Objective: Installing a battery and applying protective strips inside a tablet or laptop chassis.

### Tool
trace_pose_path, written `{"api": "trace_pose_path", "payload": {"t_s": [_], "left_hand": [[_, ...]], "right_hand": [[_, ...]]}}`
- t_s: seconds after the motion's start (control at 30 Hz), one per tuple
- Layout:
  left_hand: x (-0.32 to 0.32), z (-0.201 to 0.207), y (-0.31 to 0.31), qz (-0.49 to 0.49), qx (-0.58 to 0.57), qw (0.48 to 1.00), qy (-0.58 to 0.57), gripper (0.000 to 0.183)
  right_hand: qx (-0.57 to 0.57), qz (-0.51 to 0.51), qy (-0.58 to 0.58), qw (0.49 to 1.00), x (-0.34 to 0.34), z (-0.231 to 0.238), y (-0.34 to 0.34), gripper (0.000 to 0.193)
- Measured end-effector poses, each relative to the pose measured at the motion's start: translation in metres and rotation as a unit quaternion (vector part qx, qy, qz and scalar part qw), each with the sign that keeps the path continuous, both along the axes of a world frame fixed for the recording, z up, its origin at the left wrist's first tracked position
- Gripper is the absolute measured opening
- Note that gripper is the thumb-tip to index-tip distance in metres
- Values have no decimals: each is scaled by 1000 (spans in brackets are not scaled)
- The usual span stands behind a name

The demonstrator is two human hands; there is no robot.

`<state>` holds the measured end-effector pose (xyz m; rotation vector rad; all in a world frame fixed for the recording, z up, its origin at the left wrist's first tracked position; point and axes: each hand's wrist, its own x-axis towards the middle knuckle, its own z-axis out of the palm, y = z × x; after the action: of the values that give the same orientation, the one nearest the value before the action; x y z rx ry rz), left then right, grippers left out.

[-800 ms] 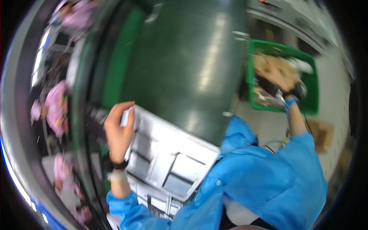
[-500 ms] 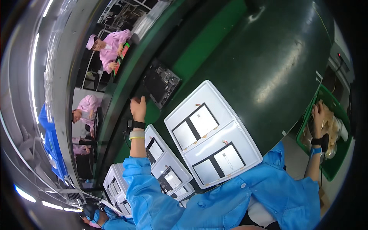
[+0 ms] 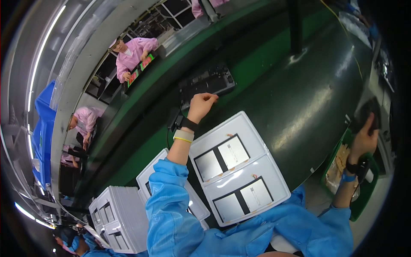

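Right hand now raised from green bin, holding dark piece

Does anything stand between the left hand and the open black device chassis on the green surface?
Nothing visible does. The left hand is at the near edge of the chassis, though contact cannot be confirmed; the white tray lies nearer the body, not between them.
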<state>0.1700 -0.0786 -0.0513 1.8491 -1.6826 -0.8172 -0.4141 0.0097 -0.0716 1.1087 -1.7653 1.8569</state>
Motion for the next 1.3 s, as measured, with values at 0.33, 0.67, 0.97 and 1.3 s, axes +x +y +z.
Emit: {"api": "trace_pose_path", "payload": {"t_s": [0.33,0.67,0.97,1.3], "left_hand": [[88,-44,27,239,-147,930,-239,107],[33,18,68,103,-107,976,-157,75],[41,89,268,96,69,986,-116,25],[109,18,369,156,-20,945,-287,90]], "right_hand": [[145,470,269,828,180,8,-97,28],[237,509,336,756,211,-1,-91,54],[256,689,394,552,312,79,-29,36],[204,798,373,426,383,90,4,34]]}}
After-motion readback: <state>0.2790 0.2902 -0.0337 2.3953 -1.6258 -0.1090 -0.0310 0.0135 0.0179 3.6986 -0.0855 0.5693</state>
